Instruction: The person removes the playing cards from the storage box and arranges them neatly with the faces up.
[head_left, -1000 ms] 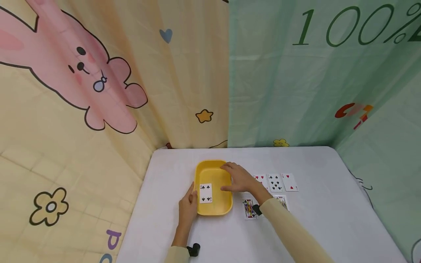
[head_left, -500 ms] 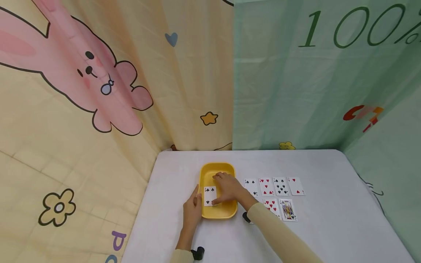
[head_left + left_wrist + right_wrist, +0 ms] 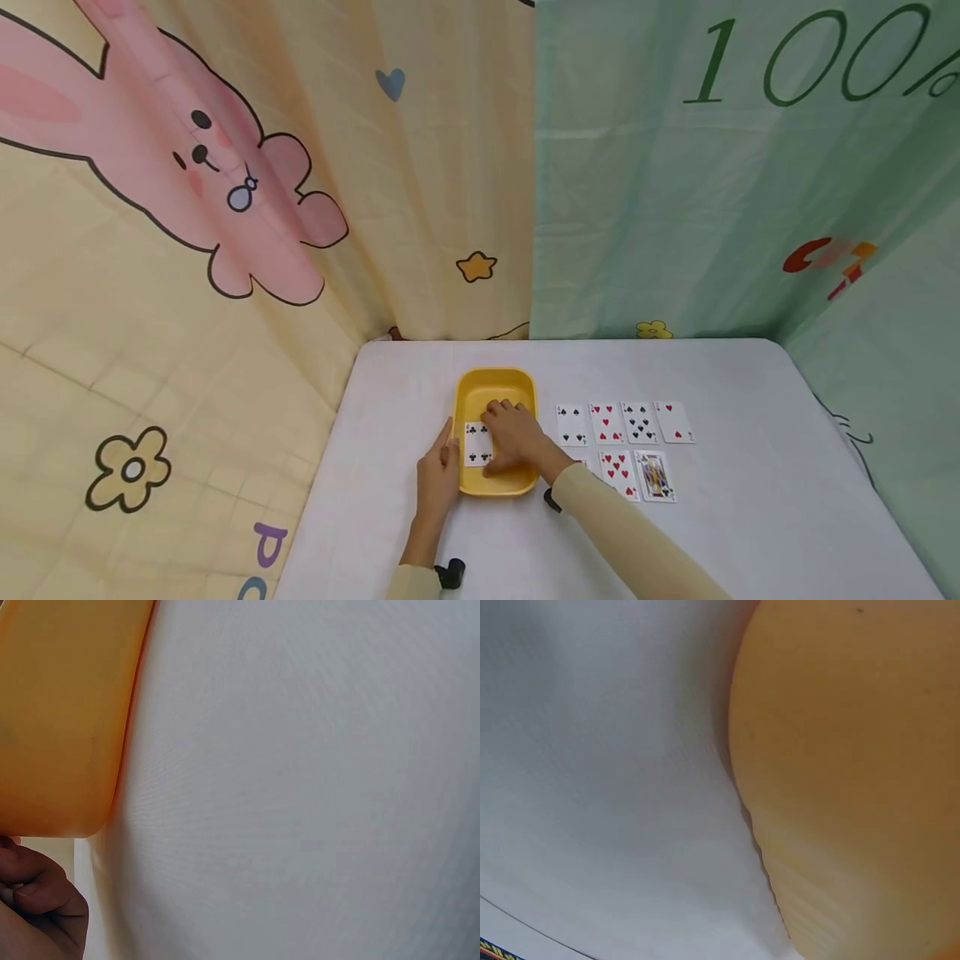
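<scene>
A shallow yellow tray (image 3: pixel 495 379) stands on the white table in the head view. Face up in its left half lies a playing card (image 3: pixel 477 445) with black club marks. My left hand (image 3: pixel 438 475) holds the tray's left rim, thumb by the edge and a finger along the outer wall. In the left wrist view, bent fingers (image 3: pixel 41 889) sit by the tray's edge. Over the right half of the tray, my right hand (image 3: pixel 517 437) has its fingers bent at the card's right side and thumb near its lower corner. Whether it pinches the card is hidden. The right wrist view shows only the tray's outer wall (image 3: pixel 847 750) and tabletop.
Right of the tray lie several face-up playing cards in two rows, including a two of hearts (image 3: pixel 675 422), a hearts card (image 3: pixel 618 477) and a face card (image 3: pixel 656 477). My right forearm partly covers the lower row. Patterned curtains (image 3: pixel 637 192) hang behind the table (image 3: pixel 712 533).
My right hand has moved left into the tray, from its right rim to the card, and its fingers and thumb have drawn closer. The left hand stays on the rim.
</scene>
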Motion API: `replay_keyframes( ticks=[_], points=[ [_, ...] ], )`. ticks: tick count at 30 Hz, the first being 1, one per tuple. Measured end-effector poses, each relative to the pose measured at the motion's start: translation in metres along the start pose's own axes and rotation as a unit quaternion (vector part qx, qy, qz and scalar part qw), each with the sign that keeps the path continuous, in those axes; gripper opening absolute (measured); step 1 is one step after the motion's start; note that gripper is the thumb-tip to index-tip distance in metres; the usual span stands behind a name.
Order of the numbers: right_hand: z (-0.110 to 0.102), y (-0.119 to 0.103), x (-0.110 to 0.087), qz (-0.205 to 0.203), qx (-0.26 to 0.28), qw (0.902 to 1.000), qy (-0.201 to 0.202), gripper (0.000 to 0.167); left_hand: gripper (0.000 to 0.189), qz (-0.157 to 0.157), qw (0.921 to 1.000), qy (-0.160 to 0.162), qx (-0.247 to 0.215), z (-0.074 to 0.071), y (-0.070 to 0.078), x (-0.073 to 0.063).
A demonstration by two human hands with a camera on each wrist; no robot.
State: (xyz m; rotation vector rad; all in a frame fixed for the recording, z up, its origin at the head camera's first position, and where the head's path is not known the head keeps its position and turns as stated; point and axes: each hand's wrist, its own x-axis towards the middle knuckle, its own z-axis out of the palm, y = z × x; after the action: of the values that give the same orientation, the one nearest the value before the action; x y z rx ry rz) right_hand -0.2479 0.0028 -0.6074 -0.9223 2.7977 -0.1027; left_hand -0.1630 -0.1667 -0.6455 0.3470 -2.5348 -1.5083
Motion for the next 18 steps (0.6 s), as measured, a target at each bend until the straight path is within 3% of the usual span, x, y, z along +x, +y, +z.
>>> replay_keyframes(
  ticks=[18],
  points=[
    [0.0015, -0.0080, -0.0049, 0.013, 0.007, 0.9999, -0.007, 0.082, 0.047, -0.014, 0.9998, -0.008, 0.010, -0.0017, 0.0039, -0.0012]
  ],
)
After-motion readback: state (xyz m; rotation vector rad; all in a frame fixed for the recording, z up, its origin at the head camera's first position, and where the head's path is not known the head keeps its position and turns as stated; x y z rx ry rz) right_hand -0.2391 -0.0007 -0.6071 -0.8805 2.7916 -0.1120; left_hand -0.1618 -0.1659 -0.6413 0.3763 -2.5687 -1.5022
